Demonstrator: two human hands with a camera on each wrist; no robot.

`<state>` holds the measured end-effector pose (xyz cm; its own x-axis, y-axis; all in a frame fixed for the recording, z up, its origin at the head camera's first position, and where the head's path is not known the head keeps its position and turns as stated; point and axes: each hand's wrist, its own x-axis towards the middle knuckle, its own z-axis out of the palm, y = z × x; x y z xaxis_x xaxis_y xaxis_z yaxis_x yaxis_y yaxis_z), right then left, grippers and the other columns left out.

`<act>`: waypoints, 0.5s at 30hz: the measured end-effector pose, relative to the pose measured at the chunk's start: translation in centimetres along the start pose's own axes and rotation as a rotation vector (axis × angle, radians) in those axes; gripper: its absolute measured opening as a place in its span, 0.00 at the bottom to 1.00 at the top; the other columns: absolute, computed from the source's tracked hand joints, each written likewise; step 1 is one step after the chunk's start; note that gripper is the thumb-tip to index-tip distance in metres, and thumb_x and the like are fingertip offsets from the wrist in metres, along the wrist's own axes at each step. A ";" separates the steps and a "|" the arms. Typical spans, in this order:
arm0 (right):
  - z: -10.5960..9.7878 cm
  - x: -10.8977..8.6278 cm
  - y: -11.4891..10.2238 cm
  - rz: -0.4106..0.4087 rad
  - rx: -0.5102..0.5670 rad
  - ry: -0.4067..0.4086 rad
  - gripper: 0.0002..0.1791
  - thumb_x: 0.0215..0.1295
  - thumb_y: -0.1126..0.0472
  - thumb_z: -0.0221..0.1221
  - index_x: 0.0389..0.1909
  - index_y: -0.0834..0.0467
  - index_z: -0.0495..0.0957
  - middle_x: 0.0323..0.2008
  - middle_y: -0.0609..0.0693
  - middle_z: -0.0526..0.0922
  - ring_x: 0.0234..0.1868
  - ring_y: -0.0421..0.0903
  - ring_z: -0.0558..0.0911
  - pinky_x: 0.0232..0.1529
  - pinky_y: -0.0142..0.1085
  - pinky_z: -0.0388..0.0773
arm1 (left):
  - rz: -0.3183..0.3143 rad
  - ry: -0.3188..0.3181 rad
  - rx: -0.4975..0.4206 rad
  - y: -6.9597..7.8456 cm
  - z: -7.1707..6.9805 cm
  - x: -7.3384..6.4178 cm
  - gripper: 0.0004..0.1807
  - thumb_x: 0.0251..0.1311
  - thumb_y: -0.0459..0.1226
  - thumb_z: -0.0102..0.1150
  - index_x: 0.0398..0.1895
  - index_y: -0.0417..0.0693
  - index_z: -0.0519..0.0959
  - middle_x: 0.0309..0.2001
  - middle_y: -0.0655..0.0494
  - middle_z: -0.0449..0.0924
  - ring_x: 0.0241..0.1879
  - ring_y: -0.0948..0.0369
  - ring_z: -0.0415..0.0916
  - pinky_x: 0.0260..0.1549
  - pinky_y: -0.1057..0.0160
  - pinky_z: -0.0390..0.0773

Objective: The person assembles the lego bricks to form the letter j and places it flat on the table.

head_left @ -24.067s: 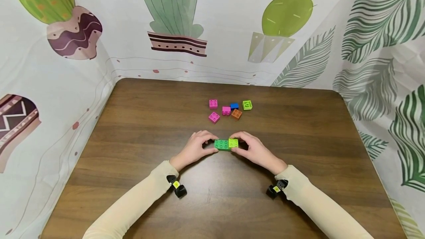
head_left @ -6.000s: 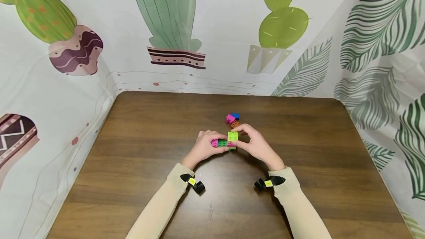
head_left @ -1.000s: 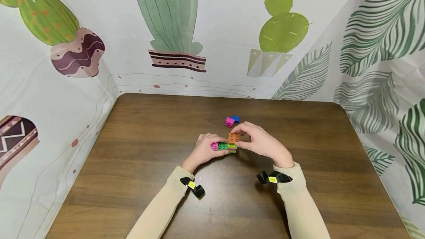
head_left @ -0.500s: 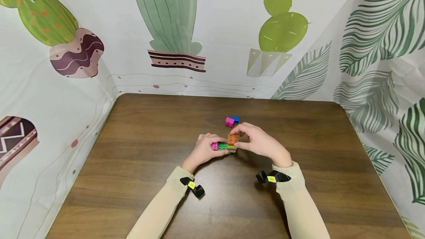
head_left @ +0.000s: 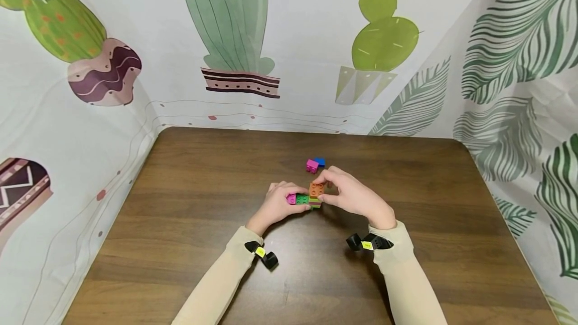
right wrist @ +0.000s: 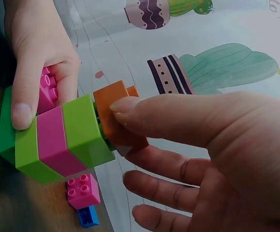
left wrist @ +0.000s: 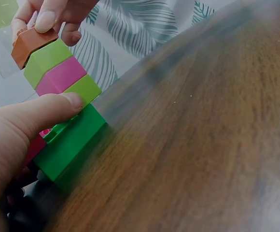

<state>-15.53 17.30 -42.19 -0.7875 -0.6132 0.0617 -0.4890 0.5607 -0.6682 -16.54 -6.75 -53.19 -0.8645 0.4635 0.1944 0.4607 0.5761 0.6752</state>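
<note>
On the table, my left hand [head_left: 281, 200] grips a built-up set of toy building bricks, its thumb against the lower lime brick [left wrist: 85, 88]. The long green brick [left wrist: 72, 142] forms the base. At its right end rise a lime, a pink [left wrist: 62, 77] and another lime brick [right wrist: 88, 129]; at its left end sits another pink brick [head_left: 291, 198]. Between thumb and fingers, my right hand [head_left: 354, 195] pinches an orange brick [right wrist: 115, 113] over the tower's top. In the right wrist view it sits slightly tilted, with a narrow gap showing below it.
Behind the tower lie a loose pink brick [head_left: 312, 166] and a blue brick [head_left: 319, 162], close together. The brown wooden table [head_left: 203, 164] meets a white cloth [head_left: 307, 24] printed with cacti and leaves at its back and sides.
Earlier, only one lime brick sat on the green one; pink bricks and a second lime brick were added since. The orange brick left the table for the tower's top, lately shifting slightly left.
</note>
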 end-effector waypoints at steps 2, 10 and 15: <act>0.1 0.0 -0.1 -0.001 -0.007 0.000 0.15 0.66 0.66 0.70 0.51 0.58 0.81 0.45 0.53 0.79 0.46 0.51 0.82 0.45 0.48 0.81 | -0.004 -0.003 -0.001 0.0 0.0 0.0 0.21 0.53 0.50 0.79 0.51 0.57 0.89 0.45 0.60 0.88 0.48 0.58 0.79 0.54 0.52 0.64; 0.1 -0.1 -0.7 0.030 -0.089 0.011 0.15 0.65 0.64 0.71 0.50 0.56 0.81 0.45 0.50 0.78 0.47 0.54 0.85 0.42 0.42 0.79 | -0.010 -0.006 -0.005 0.1 -0.1 0.0 0.22 0.54 0.50 0.79 0.51 0.56 0.89 0.45 0.60 0.88 0.47 0.58 0.78 0.53 0.52 0.64; 0.1 -0.1 -1.0 0.052 -0.115 0.014 0.14 0.65 0.63 0.71 0.50 0.54 0.81 0.44 0.49 0.78 0.44 0.54 0.84 0.39 0.40 0.77 | 0.005 0.007 -0.002 0.1 -0.1 0.0 0.21 0.53 0.50 0.79 0.50 0.57 0.89 0.45 0.61 0.88 0.47 0.59 0.78 0.53 0.52 0.64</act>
<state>-14.95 16.74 -41.58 -0.8178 -0.5741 0.0396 -0.4861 0.6524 -0.5814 -16.55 -6.73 -53.10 -0.8638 0.4612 0.2027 0.4642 0.5723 0.6760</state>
